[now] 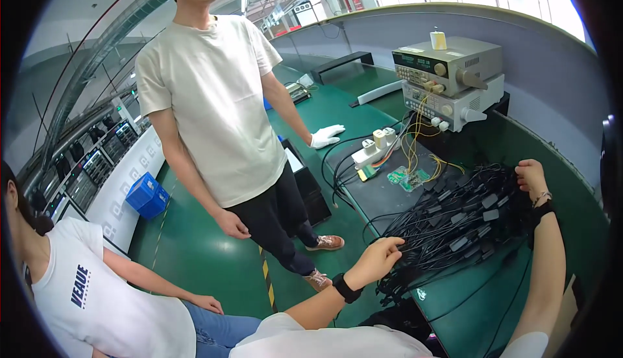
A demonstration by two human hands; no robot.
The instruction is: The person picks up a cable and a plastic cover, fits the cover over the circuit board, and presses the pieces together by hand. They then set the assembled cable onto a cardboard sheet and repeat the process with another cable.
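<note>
A large heap of black cables (454,218) with small black blocks along them lies on the green workbench. My left hand (378,259) is at the heap's left edge, its fingers bent and pinched on the black cables. At the far right end of the heap, my right hand (531,177) is raised a little with its fingers curled closed. What it grips, if anything, is hidden by the fingers. Some loose cable ends hang over the bench's front edge below my left hand.
Beyond the heap are green circuit boards (407,177) with yellow wires, a white power strip (375,149) and two stacked bench instruments (448,75). A person (211,98) stands across, one gloved hand (326,136) on the bench. Another person (110,286) is at my left. A blue crate (147,196) stands behind.
</note>
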